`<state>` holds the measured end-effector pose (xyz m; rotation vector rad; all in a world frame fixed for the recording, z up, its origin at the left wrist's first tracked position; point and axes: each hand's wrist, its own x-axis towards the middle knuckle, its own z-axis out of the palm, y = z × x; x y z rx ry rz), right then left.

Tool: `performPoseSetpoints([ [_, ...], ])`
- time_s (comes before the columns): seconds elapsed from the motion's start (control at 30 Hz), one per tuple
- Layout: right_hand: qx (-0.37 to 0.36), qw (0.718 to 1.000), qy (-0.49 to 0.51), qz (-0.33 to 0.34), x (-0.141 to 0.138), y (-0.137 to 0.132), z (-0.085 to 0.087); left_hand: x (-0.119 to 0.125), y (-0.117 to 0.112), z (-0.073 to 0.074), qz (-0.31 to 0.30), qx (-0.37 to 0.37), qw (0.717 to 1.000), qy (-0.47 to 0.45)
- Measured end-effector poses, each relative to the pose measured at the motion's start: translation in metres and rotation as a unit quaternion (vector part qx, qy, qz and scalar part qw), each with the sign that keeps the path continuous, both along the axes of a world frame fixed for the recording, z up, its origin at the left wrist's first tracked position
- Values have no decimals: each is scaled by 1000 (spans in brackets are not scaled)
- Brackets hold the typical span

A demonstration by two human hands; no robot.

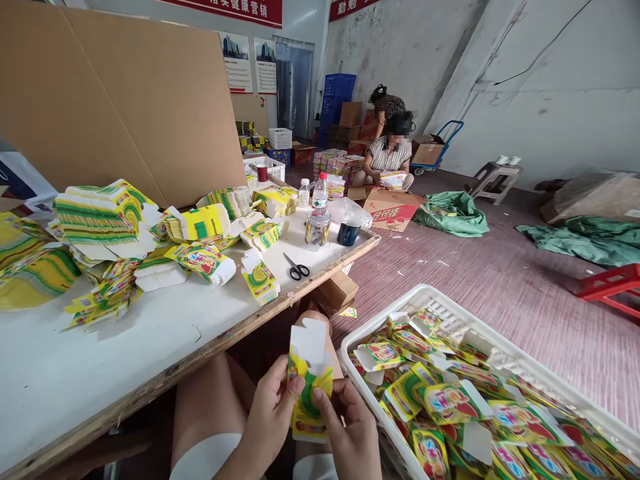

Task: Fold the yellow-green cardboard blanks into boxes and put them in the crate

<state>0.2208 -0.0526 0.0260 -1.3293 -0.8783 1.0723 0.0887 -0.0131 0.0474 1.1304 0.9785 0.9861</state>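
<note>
Over my lap, both hands hold one small yellow-and-green printed carton (pixel 309 387) with its white top flaps standing up. My left hand (pixel 270 417) grips its left edge, thumb across the front. My right hand (pixel 350 433) pinches its right side with thumb and fingers. Just to the right stands a white plastic basket (pixel 445 307) filled with several folded cartons of the same print. On the white table (pixel 75 373) to my left lie stacks of flat carton blanks (pixel 100 213) and a few folded ones (pixel 260 280).
Black-handled scissors (pixel 299 269), a jar (pixel 317 229), bottles and a dark cup (pixel 348 233) sit at the table's far end. A big cardboard sheet (pixel 125 93) leans behind. Two people work among boxes at the back. Green tarps, a red stool (pixel 610 287) and a trolley lie on the floor.
</note>
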Motion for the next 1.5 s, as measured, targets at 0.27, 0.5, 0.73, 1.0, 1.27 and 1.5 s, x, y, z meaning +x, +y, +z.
performPoseSetpoints([
  [0.27, 59, 997, -23, 38, 9, -2, 17, -21, 2, 7, -96, 7, 995, -15],
  [0.5, 72, 983, -87, 147, 29, 4, 31, -28, 2, 16, -187, -48, 979, -68],
  [0.73, 106, 991, -59, 49, 30, 5, 12, -21, -1, 10, -182, -48, 979, -78],
  [1.0, 119, 971, -189, 81, 42, 4, 24, -24, 6, 14, -134, 36, 988, 62],
  [1.27, 49, 962, -265, 49, 33, 10, 3, -21, 1, 7, -154, 82, 978, 117],
  [1.5, 50, 963, -259, 49, 29, 11, 1, -12, 1, 16, -158, 55, 980, 106],
])
